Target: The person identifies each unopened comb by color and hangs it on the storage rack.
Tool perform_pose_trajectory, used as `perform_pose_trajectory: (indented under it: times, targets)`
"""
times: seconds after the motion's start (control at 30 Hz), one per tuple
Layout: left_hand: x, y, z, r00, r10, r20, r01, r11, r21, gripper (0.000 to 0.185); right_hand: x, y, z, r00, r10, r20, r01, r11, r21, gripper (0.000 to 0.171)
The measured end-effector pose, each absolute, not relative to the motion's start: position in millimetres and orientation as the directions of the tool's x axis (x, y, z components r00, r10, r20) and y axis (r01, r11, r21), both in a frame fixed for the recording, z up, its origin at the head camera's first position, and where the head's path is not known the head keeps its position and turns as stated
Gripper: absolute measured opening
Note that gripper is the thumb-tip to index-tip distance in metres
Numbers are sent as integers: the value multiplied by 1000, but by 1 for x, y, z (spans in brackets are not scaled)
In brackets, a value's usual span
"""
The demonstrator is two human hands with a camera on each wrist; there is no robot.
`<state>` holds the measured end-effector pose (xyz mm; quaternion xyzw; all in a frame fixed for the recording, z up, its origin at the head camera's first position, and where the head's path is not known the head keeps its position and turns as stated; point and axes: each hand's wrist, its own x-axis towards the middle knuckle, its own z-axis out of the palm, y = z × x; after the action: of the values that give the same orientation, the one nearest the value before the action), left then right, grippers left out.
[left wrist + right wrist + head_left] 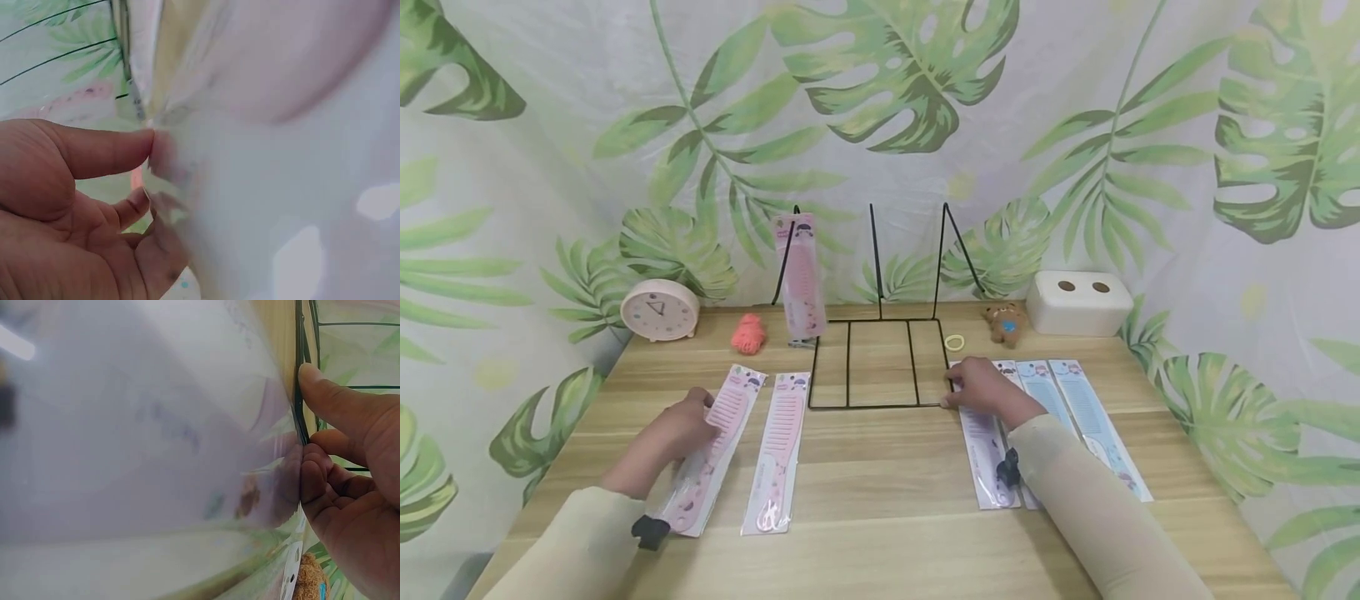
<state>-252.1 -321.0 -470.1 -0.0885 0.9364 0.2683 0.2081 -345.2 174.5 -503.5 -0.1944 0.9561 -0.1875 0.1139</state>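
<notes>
My left hand (687, 427) pinches the left edge of a packaged pink comb (730, 408), thumb against fingers in the left wrist view. A second packaged pink comb (782, 425) lies just right of it. A third pink packet (802, 275) hangs upright from the left hook of a black wire rack (880, 406). My right hand (988, 390) grips the rack's right side near its front corner, with thumb and fingers at the wire (299, 387). Under that hand lies a packaged purple comb (987, 458), partly hidden by the hand.
Packaged blue combs (1093, 417) lie to the right, partly under the right sleeve. Along the back stand a pale clock (660, 310), a coral yarn bundle (748, 334), a small brown bear (1004, 323) and a white box (1078, 308). A yellow ring (954, 342) lies beside the rack.
</notes>
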Motion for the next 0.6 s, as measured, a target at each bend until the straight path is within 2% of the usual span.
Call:
perform_pose_trajectory:
  times: [0.37, 0.6]
  targets:
    - [-239, -344, -437, -923, 48, -382, -241, 703, 670, 46, -346, 174, -504, -901, -404, -162, -311, 858, -408, 59]
    - [-226, -332, -419, -949, 149, -277, -125, 629, 767, 36, -345, 173, -504, -905, -395, -158, -302, 858, -415, 58]
